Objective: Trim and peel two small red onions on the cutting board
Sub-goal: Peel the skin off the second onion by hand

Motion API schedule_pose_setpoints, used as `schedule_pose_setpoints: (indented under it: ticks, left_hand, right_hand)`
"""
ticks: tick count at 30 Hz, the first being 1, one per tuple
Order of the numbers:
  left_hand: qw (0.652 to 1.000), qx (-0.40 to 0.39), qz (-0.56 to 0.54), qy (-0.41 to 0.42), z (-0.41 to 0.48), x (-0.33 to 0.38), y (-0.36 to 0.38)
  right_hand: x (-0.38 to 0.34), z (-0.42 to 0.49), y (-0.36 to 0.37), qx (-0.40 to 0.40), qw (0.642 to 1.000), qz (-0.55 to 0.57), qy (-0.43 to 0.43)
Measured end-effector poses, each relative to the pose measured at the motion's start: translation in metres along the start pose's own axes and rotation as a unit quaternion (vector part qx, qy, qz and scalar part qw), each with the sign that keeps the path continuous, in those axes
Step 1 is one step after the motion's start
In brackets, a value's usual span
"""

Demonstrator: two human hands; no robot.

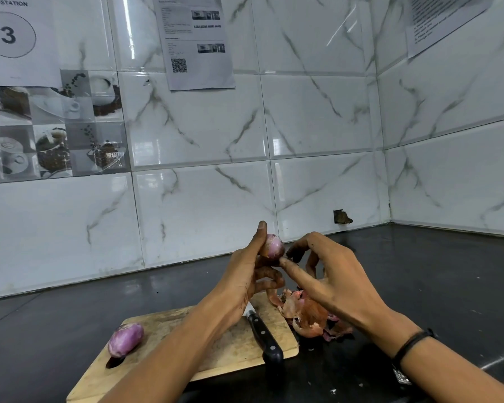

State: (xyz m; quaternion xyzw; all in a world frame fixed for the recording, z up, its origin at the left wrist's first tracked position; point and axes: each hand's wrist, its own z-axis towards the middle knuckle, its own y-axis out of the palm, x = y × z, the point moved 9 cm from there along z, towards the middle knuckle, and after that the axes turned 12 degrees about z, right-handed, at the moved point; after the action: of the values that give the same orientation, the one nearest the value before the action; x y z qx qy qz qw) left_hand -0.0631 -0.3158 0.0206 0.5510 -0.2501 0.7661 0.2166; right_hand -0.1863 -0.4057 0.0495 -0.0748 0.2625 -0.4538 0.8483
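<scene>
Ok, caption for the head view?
Left hand holds up a red onion, right hand picks at its skin; knife rests on cutting board.

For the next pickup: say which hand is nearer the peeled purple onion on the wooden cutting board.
Left. The left hand is above and right of the peeled purple onion; the right hand is farther right, over the papery skins.

One wide-angle head view looks forward and down from close above the table [70,309], facing the tiled wall corner [386,170]; the cutting board [233,347] lies bottom centre.
</scene>
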Motion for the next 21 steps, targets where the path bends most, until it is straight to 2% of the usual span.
schedule_pose_setpoints:
  ticks: [8, 13, 21]
  left_hand:
    - [0.999, -0.028, 0.020, 0.017, -0.005, 0.003, 0.009]
    - [1.000, -0.024, 0.016, -0.001, -0.004, 0.001, 0.007]
    - [0.998, -0.057, 0.019, -0.008, -0.004, 0.001, 0.013]
  right_hand:
    - [0.008, 0.002, -0.005, 0.023, 0.999, -0.009, 0.025]
    - [0.013, 0.002, -0.001, 0.007, 0.999, -0.019, 0.048]
    - [0.021, -0.001, -0.006, 0.025, 0.993, -0.057, 0.097]
